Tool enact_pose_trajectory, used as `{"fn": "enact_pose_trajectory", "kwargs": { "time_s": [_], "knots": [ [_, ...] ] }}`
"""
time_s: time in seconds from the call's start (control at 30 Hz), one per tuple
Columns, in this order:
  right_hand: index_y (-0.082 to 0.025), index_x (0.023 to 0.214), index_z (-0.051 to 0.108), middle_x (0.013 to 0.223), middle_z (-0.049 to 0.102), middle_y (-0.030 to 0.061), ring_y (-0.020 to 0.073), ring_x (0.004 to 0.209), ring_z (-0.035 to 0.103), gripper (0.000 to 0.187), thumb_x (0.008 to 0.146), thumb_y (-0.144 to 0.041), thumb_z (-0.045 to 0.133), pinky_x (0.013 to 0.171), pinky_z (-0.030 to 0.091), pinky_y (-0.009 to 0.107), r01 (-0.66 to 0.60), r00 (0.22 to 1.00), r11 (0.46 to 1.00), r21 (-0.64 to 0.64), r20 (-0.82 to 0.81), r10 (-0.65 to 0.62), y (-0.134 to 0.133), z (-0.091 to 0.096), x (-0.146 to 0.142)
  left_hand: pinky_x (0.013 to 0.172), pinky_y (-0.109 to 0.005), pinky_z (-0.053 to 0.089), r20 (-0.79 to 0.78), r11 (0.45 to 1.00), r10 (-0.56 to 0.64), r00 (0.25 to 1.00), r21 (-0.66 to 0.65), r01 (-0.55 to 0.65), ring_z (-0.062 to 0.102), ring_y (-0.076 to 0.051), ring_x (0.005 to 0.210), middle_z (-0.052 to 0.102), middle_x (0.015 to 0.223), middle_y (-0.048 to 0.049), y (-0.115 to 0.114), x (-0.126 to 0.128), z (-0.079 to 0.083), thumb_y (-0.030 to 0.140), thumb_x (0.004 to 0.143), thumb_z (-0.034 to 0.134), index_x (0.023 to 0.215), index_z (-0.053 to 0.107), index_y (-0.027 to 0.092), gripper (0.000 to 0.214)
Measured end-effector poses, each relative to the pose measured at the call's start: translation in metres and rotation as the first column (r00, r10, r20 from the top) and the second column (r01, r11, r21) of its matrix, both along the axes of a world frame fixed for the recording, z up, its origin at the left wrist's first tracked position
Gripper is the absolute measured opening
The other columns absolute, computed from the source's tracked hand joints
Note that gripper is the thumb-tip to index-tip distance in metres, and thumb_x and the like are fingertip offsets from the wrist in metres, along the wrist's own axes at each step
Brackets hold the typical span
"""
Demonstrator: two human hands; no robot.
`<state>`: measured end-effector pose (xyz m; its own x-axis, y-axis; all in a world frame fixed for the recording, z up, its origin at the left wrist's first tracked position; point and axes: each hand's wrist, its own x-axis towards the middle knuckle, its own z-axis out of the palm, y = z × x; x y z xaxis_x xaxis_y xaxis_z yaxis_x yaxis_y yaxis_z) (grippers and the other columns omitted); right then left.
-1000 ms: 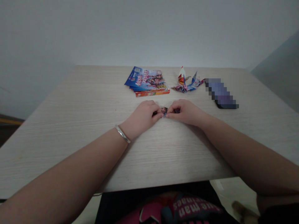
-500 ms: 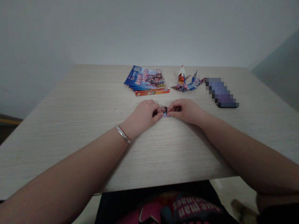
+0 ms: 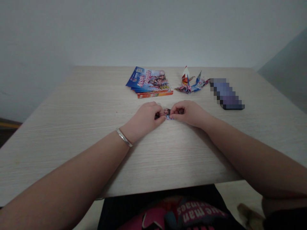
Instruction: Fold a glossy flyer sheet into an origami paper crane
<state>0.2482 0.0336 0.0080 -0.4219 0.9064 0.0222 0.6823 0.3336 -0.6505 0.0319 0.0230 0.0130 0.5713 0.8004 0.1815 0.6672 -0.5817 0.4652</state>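
A small piece of folded printed paper point(image 3: 167, 112) lies at the middle of the table, with part of a picture showing. My left hand point(image 3: 150, 115), with a silver bangle at the wrist, pinches its left side between thumb and fingers. On the paper's right side, my right hand point(image 3: 185, 111) has a similar pinch, its thumb close to the left one. Both hands rest low at the tabletop, and the fingers hide most of the paper.
Behind my hands lies a fanned stack of printed leaflets point(image 3: 150, 81). Folded paper cranes point(image 3: 189, 84) stand to its right. A dark phone point(image 3: 227, 94), blurred out, lies farther right on the pale wooden table point(image 3: 72, 105). A wall rises behind the table.
The thumbs and fingertips have shifted very slightly on the paper, and both hands keep their hold. The whole view has moved a little; the leaflets, cranes and phone stay in place.
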Motion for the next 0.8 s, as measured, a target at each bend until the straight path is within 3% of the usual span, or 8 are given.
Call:
{"fn": "enact_pose_trajectory", "kwargs": {
  "time_s": [0.2, 0.8],
  "knots": [
    [-0.021, 0.078, 0.075, 0.067, 0.066, -0.0020, 0.0122, 0.062, 0.053, 0.009, 0.080, -0.030, 0.072, 0.060, 0.035, 0.028, 0.006, 0.999, 1.000, 0.018, 0.036, -0.006, -0.0030, 0.0045, -0.0024, 0.075, -0.032, 0.044, 0.037, 1.000, -0.013, 0.999, 0.006, 0.012, 0.057, -0.018, 0.079, 0.063, 0.084, -0.0032, -0.0016, -0.0001, 0.0004, 0.018, 0.086, 0.064, 0.086, 0.064, 0.016, 0.002],
    [-0.021, 0.079, 0.073, 0.068, 0.066, -0.0015, 0.0129, 0.063, 0.054, 0.005, 0.081, -0.024, 0.070, 0.064, 0.035, 0.029, -0.047, 0.993, 0.995, 0.084, 0.109, 0.038, -0.0046, 0.0087, -0.0052, 0.083, -0.034, 0.047, -0.010, 1.000, -0.007, 1.000, 0.005, 0.007, 0.059, -0.020, 0.084, 0.064, 0.086, -0.0046, -0.0005, -0.0002, 0.0006, 0.015, 0.087, 0.064, 0.091, 0.068, 0.016, 0.006]
  ]
}}
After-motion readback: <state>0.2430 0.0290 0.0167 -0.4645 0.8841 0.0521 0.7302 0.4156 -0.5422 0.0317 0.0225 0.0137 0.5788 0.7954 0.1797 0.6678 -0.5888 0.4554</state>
